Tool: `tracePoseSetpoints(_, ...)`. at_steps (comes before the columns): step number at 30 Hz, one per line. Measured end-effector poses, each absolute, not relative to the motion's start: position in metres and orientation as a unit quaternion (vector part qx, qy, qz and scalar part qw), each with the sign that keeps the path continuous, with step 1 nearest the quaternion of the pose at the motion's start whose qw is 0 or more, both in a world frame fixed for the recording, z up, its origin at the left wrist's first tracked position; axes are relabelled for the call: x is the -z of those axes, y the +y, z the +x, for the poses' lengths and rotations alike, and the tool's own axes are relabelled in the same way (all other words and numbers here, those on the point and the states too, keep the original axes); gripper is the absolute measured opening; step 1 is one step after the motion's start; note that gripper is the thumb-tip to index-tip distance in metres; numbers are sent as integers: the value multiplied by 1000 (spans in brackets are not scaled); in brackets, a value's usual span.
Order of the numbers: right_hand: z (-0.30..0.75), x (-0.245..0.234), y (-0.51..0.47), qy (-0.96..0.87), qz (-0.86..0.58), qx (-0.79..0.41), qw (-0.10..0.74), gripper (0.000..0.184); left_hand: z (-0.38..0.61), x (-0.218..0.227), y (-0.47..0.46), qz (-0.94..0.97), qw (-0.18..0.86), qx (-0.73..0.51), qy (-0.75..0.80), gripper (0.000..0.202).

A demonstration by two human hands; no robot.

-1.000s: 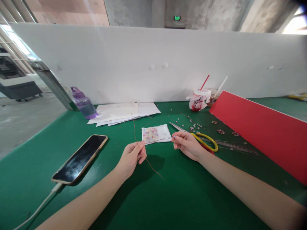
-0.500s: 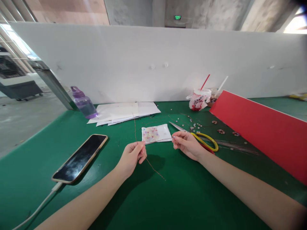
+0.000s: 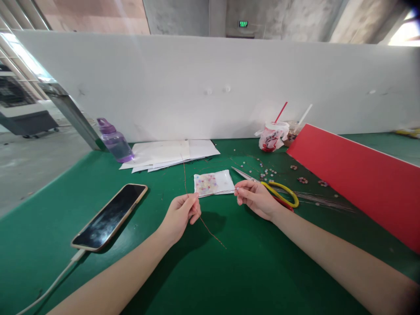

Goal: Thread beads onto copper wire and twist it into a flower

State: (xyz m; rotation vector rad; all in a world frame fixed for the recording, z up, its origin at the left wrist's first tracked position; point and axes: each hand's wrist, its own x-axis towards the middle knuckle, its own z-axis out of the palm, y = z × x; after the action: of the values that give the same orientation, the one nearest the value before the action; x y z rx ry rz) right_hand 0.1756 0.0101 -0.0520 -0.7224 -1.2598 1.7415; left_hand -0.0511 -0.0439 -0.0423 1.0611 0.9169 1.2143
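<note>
My left hand is closed in a pinch on a thin copper-coloured wire, whose ends stick out above and below the fingers. Another stretch of wire runs between the two hands. My right hand pinches its far end, with a small pale bead at the fingertips. Just behind the hands lies a white packet with coloured beads showing on its left part. Beside the right hand are scissors with yellow and red handles, partly hidden by that hand.
Loose beads and small bead rings lie at the right, near a bundle of wires and a red board. A phone with a cable, a purple bottle, papers and a wrapped cup stand around.
Very little differs. The right fingertips have shifted slightly to the left, and the lower end of the wire has dipped a little. The left hand keeps its place.
</note>
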Motion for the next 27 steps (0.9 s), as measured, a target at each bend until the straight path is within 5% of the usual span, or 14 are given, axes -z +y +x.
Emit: tracePoseSetpoints(27, 170, 58, 11, -582, -361, -572, 452, 19, -51, 45, -43, 490, 552, -502, 451, 35)
